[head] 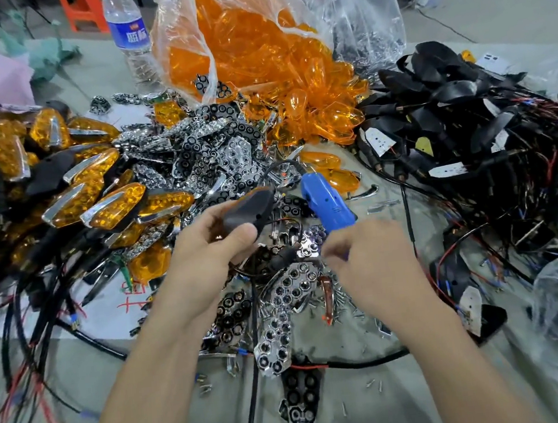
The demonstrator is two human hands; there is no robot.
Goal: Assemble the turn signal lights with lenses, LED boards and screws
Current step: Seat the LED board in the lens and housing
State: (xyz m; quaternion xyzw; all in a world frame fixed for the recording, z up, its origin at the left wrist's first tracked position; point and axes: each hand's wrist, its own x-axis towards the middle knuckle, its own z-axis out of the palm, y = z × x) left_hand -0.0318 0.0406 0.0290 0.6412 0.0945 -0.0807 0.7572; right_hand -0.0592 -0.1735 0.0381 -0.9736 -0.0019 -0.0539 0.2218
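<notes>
While clamped in left hand (212, 242) just above the counter (377, 404) clutter, black housing (248, 209) trailing its lead (253, 317) into loose reflectors (279, 290) — could snag, drag screws (339, 303) off. Right hand (365, 260) blurred at blue screwdriver (326, 203); can't tell whether grasping it — may slip if grabbed blind.

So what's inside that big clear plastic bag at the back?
The plastic bag is full of orange lenses, and some spill out in front. Crinkled plastic and the heap itself hide whatever lies deeper.
</notes>
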